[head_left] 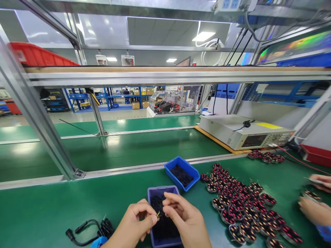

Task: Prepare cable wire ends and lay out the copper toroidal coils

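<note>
My left hand [136, 223] is closed in a pinch on a thin wire with a yellow end [158, 214]. Close beside it, my right hand [188, 220] has its thumb and fingers drawn together; what they hold, if anything, is too small to make out. Both hands are above a purple bin [150, 191] of dark, thin pieces [164, 227]. A black cable with connector ends [86, 230] lies coiled on the green table by my left wrist, partly hidden by my arm.
A blue bin [168, 168] of black pieces stands behind the purple one. Many round copper-wound motor coils [240, 199] cover the table to the right. Farther back is a grey bench instrument [232, 129]. At the right edge, another person's hands [314, 208] handle a coil.
</note>
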Tool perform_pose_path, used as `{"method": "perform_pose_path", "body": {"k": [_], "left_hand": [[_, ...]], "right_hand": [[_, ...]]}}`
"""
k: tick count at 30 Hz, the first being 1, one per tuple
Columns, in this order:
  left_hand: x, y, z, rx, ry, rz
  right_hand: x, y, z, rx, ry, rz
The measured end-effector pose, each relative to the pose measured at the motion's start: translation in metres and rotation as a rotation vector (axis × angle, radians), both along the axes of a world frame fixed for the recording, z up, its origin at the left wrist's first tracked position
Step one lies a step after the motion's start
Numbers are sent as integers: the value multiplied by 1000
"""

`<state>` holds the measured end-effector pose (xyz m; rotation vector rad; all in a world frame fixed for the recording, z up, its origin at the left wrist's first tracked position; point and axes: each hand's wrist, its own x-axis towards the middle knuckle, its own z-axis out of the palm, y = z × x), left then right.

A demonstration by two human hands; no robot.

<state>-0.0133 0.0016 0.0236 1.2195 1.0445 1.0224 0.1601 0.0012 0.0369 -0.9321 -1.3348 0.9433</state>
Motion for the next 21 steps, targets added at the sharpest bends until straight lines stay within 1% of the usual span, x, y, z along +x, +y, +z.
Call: {"method": "perform_pose_path", "body": {"k": [2, 5, 14, 21], "left_hand": [[1, -1, -2, 11, 6, 1], [3, -1, -2, 19, 10, 0], [3, -3, 4, 18, 11, -23], [3, -3, 4, 9, -12, -28]], "right_hand": [[-6, -2, -1, -108, 159, -17], [-12, -5, 0, -173, 242, -20], [-14, -9, 8, -139, 207, -19], [-16, -8, 8, -164, 221, -26]]}}
